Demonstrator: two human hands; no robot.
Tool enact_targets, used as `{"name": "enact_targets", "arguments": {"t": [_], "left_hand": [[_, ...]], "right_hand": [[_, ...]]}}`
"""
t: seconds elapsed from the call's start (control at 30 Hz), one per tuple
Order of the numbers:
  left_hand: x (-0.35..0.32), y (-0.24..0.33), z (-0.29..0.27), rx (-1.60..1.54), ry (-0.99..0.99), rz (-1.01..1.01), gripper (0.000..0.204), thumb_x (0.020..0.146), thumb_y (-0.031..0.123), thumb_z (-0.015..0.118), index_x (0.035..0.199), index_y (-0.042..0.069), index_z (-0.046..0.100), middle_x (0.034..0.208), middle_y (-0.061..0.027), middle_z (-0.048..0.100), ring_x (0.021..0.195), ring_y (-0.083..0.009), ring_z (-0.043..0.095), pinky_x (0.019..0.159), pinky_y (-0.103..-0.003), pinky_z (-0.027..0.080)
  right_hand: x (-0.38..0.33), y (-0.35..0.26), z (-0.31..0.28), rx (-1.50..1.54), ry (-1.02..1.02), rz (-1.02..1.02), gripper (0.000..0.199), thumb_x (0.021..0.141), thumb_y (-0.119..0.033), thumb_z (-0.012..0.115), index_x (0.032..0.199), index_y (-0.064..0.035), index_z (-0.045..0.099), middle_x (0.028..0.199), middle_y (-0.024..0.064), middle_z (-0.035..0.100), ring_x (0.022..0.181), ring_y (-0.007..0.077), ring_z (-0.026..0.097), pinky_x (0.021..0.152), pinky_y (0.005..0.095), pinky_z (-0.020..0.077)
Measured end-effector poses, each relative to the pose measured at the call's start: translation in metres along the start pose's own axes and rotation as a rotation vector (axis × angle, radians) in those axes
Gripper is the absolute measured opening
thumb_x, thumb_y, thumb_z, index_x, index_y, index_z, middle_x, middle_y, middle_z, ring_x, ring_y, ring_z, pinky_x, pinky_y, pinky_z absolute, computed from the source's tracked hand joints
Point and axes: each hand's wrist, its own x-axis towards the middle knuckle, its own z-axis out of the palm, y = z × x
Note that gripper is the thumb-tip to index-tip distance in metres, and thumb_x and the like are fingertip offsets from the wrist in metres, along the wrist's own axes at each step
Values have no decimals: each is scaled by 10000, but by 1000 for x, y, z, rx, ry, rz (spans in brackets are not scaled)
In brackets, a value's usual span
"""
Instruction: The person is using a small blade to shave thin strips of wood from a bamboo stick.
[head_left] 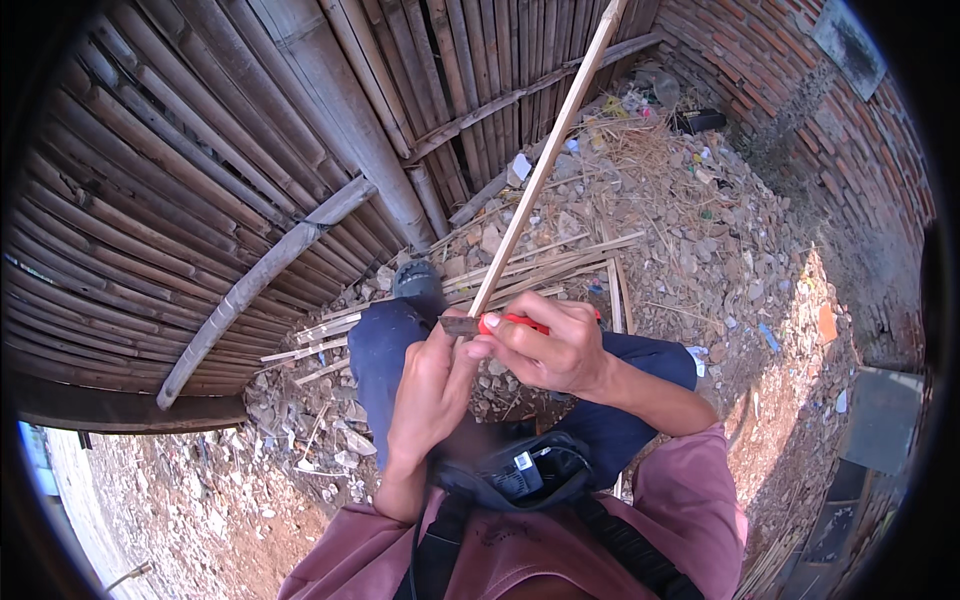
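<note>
A long pale strip of wood or bamboo slants away from me toward the bamboo wall, its near end between my hands. My left hand is closed round that near end, thumb and fingers pinched together. My right hand grips a red-handled knife. Its short, wide, dull metal blade points left and lies across the strip, right beside my left fingertips. My fingers hide the strip's very end and most of the knife handle.
Several cut strips lie on the rubble beyond my knees. A bamboo wall rises at left, with a thick post. A brick wall stands at right. An open black pouch sits at my waist.
</note>
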Motion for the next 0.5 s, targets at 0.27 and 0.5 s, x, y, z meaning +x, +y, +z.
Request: {"name": "enact_targets", "arguments": {"t": [0.27, 0.5], "left_hand": [[-1, 3, -1, 23, 22, -22, 259, 1091, 243, 627, 1095, -13, 589, 720, -134, 637, 616, -285, 645, 606, -378, 492], [0, 12, -2, 55, 26, -60, 259, 1092, 230, 622, 1040, -17, 565, 738, -173, 645, 640, -360, 652, 611, -398, 491]], "right_hand": [[4, 6, -4, -25, 16, 20, 242, 840, -164, 859, 1050, -83, 769, 800, 12, 590, 621, 154, 664, 497, 312, 518], [10, 9, -6, -9, 41, -13, 208, 819, -138, 883, 955, -68, 742, 813, 48, 700, 573, 176, 670, 469, 310, 501]]}}
